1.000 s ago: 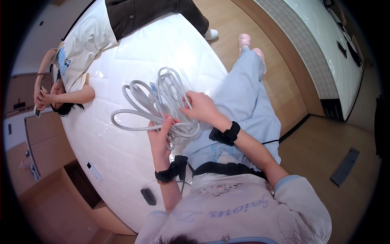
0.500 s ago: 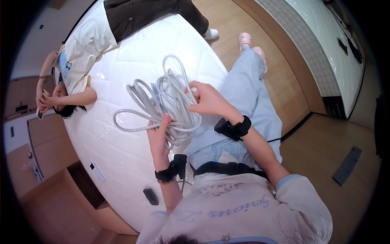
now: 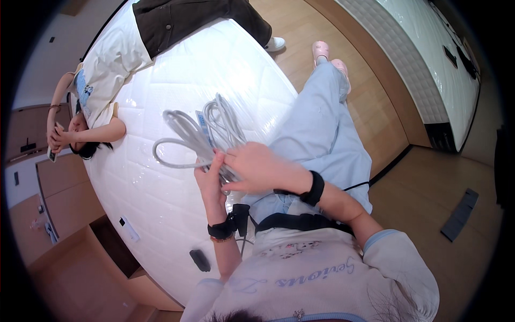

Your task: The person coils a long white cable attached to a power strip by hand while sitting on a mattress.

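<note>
A long light-grey cable [image 3: 188,131], gathered into several loose loops, is held in front of me above the mattress. A small blue-and-white label [image 3: 202,123] sits among the loops. My left hand [image 3: 211,181] is closed round the lower part of the bundle, thumb pointing up. Right beside it, my right hand [image 3: 257,167] presses its closed fingers around the right side of the same bundle. The back of that hand hides part of the cable, and its edges are slightly blurred.
The plastic-covered mattress [image 3: 147,193] lies under the cable. On it are a small black object [image 3: 200,260] and a white object [image 3: 129,228]. Another person [image 3: 112,70] lies at the far left holding a phone [image 3: 52,154]. A grey strip [image 3: 460,214] is on the floor at right.
My right hand has moved down and left, from the right edge of the loops to beside my left hand. The tall upper loop has dropped and the bundle looks narrower.
</note>
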### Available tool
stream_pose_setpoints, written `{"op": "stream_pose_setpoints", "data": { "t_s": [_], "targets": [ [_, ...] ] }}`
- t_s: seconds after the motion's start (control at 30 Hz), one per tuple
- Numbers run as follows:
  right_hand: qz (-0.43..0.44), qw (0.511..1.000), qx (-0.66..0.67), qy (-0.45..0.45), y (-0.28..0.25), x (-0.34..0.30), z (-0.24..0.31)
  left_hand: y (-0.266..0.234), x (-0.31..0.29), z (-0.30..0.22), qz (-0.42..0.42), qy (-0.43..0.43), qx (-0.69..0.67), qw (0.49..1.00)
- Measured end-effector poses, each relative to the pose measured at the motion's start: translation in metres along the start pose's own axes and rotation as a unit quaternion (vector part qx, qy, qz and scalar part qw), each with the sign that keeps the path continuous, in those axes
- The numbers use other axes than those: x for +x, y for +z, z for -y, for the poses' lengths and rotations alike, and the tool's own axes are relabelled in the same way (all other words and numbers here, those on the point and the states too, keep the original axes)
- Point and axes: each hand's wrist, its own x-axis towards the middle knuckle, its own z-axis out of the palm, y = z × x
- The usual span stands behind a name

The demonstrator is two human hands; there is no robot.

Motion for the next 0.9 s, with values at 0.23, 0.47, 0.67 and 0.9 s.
{"op": "stream_pose_setpoints", "data": {
  "t_s": [0.23,0.47,0.67,0.9],
  "targets": [
    [-0.125,0.951,0.106,0.261,-0.002,0.006,-0.069,-0.019,-0.004,0.001,0.034,0.014,-0.061,0.997],
    [0.054,0.875,0.272,0.396,0.038,0.011,-0.081,-0.035,-0.005,-0.006,0.192,-0.005,-0.275,0.942],
    [0.041,0.880,0.260,0.396,0.061,0.010,-0.108,-0.032,-0.001,-0.006,0.264,0.002,-0.329,0.907],
    [-0.080,0.888,0.318,0.323,0.065,0.001,-0.114,-0.025,-0.008,-0.012,0.336,-0.002,-0.355,0.872]
  ]
}}
